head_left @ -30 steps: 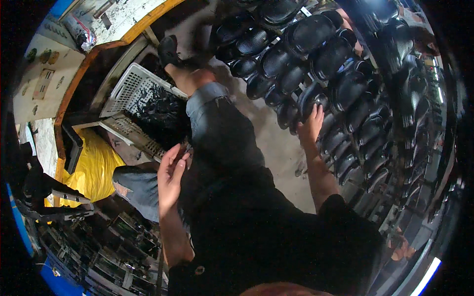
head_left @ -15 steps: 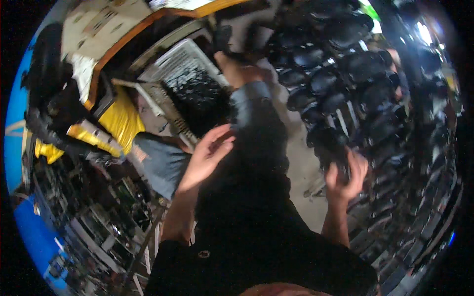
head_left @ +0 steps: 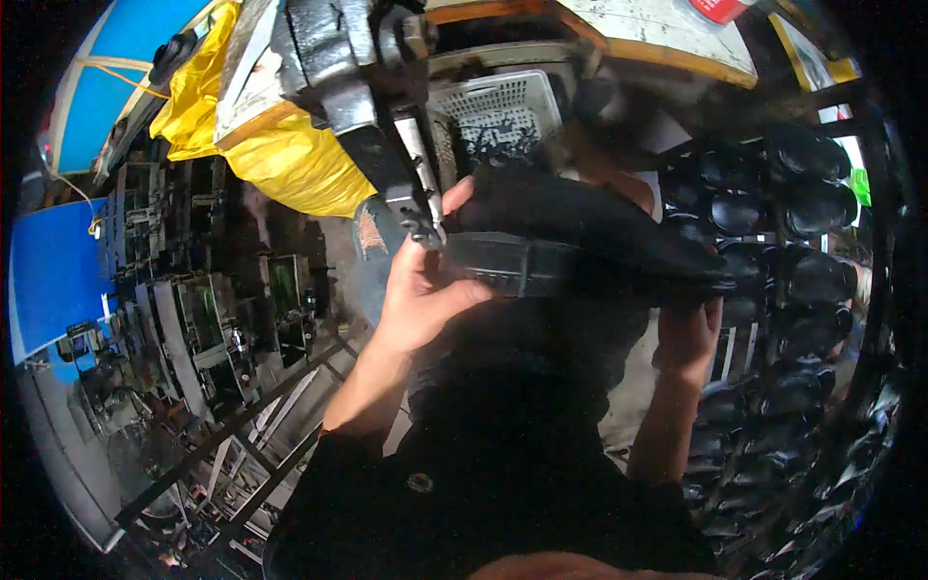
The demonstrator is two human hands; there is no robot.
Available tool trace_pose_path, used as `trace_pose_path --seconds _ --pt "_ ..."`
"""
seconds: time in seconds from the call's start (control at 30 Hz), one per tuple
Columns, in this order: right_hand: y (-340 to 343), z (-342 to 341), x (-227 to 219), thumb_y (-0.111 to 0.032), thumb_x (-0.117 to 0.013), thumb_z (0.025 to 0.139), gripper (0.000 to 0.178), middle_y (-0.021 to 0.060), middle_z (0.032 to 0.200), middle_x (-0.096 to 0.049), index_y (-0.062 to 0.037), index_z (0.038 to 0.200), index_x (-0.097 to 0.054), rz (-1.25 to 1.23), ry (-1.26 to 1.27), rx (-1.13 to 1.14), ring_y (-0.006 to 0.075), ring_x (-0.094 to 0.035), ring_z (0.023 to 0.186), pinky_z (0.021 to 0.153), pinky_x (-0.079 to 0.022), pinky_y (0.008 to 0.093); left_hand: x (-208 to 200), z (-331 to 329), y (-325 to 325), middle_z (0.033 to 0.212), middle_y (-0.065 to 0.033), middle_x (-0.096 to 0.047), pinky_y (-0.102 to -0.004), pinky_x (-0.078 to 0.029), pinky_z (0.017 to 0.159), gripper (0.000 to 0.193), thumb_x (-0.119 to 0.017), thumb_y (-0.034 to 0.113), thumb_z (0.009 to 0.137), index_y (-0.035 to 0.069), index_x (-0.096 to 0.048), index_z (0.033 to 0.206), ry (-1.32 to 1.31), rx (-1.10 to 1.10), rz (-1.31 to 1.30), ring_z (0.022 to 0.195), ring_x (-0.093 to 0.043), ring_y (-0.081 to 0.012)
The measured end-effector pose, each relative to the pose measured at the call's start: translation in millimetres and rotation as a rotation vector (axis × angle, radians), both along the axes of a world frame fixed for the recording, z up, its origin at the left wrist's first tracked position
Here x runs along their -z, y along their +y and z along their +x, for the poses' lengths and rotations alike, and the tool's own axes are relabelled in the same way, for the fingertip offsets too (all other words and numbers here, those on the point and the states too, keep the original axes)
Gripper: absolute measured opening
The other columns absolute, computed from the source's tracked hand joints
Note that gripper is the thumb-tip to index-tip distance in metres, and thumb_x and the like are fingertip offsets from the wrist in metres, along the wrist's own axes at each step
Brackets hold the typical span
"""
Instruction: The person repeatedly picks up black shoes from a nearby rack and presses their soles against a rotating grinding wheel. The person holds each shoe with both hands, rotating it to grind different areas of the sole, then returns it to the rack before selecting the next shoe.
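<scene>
A black shoe (head_left: 599, 232) lies sideways across the front of my body, its sole edge and heel turned toward me and its toe to the right. My left hand (head_left: 420, 300) grips the heel end, thumb along the heel block and fingers behind. Under the toe, my right hand (head_left: 688, 338) is closed, its fingertips partly hidden by the shoe. Just above my left hand, the narrow metal arm of a dark machine (head_left: 338, 92) comes down to the heel end; whether it touches the shoe, I cannot tell.
Rows of black shoes (head_left: 812, 208) fill a rack on the right. Beyond the shoe stands a white plastic basket (head_left: 556, 101) with small black pieces, beneath a wood-edged worktop (head_left: 657, 34). Yellow sheeting (head_left: 300, 169) hangs behind the machine. Metal frames (head_left: 198, 338) crowd the left.
My right hand has come away from the shoe rack, and a shoe is now held between both hands. My left hand, open before, has closed on its heel. The view has turned left.
</scene>
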State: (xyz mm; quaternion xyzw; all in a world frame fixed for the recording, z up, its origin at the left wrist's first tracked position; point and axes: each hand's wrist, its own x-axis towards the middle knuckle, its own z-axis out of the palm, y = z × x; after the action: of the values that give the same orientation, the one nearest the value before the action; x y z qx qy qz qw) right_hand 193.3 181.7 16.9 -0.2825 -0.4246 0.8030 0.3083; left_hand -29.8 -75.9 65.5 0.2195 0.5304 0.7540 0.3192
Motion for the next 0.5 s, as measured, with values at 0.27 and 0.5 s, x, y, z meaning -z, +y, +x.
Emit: trace_pose_path --seconds 0.27,0.5 --pt "32.5 -23.4 -19.2 -0.019 -0.063 0.096 0.054 0.0138 0.138 -0.055 -0.0024 0.143 -0.043 0.219 0.146 -0.021 0.0258 -0.055 0.125 0.109 -0.041 0.0424 -6.8 -1.4 -4.3 0.140 -0.0114 -0.049 -0.0368 -0.051 0.097 0.096 -0.084 -0.006 0.069 0.008 -0.031 0.148 0.019 -0.147 0.072 0.119 -0.058 -0.0220" --pt "48.5 -38.2 -35.3 -0.022 -0.068 0.091 0.064 0.0196 0.132 -0.057 -0.0030 0.145 -0.041 0.544 -0.105 -0.020 0.0314 -0.056 0.120 0.109 -0.040 0.0456 -6.3 3.6 2.6 0.114 -0.0072 -0.060 -0.0313 -0.056 0.081 0.072 -0.082 -0.007 0.071 0.012 -0.036 0.122 -0.090 -0.357 0.208 0.096 -0.065 -0.0175"
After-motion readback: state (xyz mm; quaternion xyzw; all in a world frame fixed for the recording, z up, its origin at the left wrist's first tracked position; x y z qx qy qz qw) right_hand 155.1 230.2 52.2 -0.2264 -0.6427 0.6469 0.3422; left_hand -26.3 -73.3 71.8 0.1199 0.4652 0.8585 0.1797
